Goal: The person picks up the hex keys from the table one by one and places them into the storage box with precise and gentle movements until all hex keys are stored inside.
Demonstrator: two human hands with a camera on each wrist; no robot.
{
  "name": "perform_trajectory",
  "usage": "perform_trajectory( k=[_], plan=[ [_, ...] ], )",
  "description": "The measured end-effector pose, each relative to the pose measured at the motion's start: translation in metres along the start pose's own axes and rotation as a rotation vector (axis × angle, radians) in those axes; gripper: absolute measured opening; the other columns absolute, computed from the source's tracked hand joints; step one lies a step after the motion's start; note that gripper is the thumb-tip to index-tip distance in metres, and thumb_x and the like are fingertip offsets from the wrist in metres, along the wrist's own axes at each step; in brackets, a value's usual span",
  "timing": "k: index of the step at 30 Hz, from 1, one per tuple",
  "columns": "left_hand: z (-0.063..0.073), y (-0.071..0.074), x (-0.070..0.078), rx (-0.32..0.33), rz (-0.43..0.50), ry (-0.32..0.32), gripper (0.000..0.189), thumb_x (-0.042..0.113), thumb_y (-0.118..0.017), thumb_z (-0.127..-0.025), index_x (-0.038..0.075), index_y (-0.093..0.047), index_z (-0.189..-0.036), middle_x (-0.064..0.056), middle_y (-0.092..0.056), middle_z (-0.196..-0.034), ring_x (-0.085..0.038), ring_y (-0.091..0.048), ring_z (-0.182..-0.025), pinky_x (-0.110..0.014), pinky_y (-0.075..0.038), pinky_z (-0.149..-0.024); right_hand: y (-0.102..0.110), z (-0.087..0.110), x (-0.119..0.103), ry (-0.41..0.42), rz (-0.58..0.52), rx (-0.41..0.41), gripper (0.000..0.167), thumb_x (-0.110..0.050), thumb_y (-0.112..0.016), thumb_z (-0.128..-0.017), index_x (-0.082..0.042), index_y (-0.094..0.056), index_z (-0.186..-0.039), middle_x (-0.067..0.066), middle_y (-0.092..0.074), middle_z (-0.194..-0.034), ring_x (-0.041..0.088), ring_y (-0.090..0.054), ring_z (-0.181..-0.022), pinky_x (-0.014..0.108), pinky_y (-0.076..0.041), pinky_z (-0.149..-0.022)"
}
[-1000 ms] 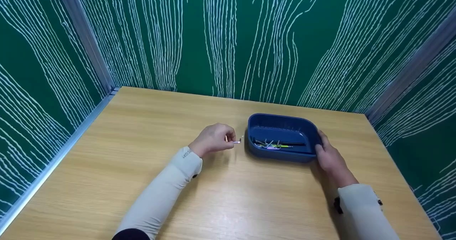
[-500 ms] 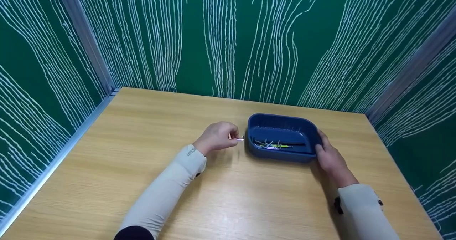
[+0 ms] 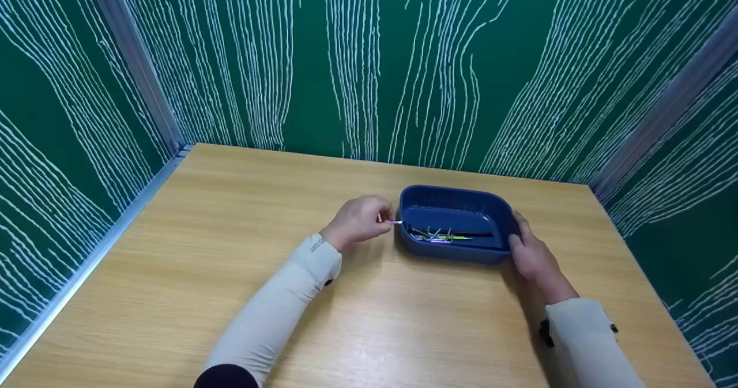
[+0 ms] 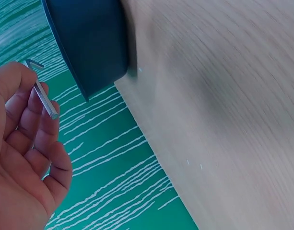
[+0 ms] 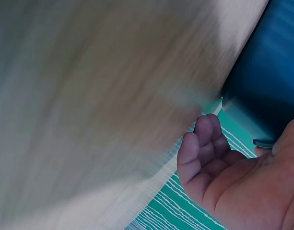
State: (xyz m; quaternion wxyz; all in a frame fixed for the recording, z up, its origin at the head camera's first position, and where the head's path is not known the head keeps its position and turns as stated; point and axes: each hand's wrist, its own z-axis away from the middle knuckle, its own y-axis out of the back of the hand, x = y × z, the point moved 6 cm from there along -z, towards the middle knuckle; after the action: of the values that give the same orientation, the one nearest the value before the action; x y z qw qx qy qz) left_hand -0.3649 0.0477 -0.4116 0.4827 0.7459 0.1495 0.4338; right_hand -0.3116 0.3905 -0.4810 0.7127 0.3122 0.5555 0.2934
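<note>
In the head view my left hand [image 3: 358, 221] pinches a small metal hex key [image 4: 46, 99] between thumb and index finger, just outside the left end of a blue plastic bin [image 3: 455, 253]. The left wrist view shows the key's short bent end up by the fingertips and its long arm pointing down across the curled fingers. My right hand [image 3: 534, 254] grips the bin's right end, thumb at the rim. Inside the bin lie several metal hex keys [image 3: 433, 234], a thin yellow-green stick [image 3: 461, 237] and a dark stick [image 3: 481, 234].
The bin stands on a light wooden table [image 3: 369, 319], right of centre. Green panels [image 3: 311, 59] with white wavy lines enclose the table at the back and sides, joined by grey posts [image 3: 135, 59].
My left hand has moved right and slightly away from me, bringing the hex key up to the bin's left rim. The right hand and bin have stayed in place.
</note>
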Motion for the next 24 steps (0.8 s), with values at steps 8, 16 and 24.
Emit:
perform_trajectory(
  k=[8, 16, 24],
  plan=[
    [-0.004, -0.006, 0.003, 0.009, 0.010, 0.006, 0.008, 0.020, -0.063, -0.088, 0.015, -0.070, -0.090, 0.005, -0.064, -0.087, -0.012, -0.056, -0.078, -0.023, -0.048, -0.071, -0.001, 0.000, 0.000, -0.001, -0.011, -0.009, 0.057, -0.040, -0.015, -0.103, -0.036, 0.016, -0.151, 0.022, 0.001, -0.160, 0.052, -0.005, -0.143, 0.071, -0.010, -0.108],
    [-0.008, -0.014, 0.006, 0.004, 0.055, 0.049, 0.008, 0.020, -0.064, -0.087, 0.015, -0.070, -0.091, 0.006, -0.062, -0.088, -0.012, -0.055, -0.082, -0.024, -0.049, -0.076, -0.001, 0.000, 0.000, 0.001, -0.007, -0.010, 0.057, -0.040, -0.016, -0.103, -0.036, 0.016, -0.151, 0.022, 0.002, -0.160, 0.052, -0.005, -0.143, 0.070, -0.010, -0.109],
    [-0.011, -0.020, 0.012, -0.003, 0.117, 0.091, 0.010, 0.020, -0.067, -0.087, 0.014, -0.071, -0.094, 0.007, -0.061, -0.087, -0.013, -0.056, -0.083, -0.025, -0.050, -0.078, 0.000, -0.001, 0.001, 0.009, -0.011, -0.008, 0.057, -0.040, -0.016, -0.103, -0.034, 0.014, -0.152, 0.023, 0.000, -0.160, 0.051, -0.005, -0.144, 0.070, -0.009, -0.109]
  ],
)
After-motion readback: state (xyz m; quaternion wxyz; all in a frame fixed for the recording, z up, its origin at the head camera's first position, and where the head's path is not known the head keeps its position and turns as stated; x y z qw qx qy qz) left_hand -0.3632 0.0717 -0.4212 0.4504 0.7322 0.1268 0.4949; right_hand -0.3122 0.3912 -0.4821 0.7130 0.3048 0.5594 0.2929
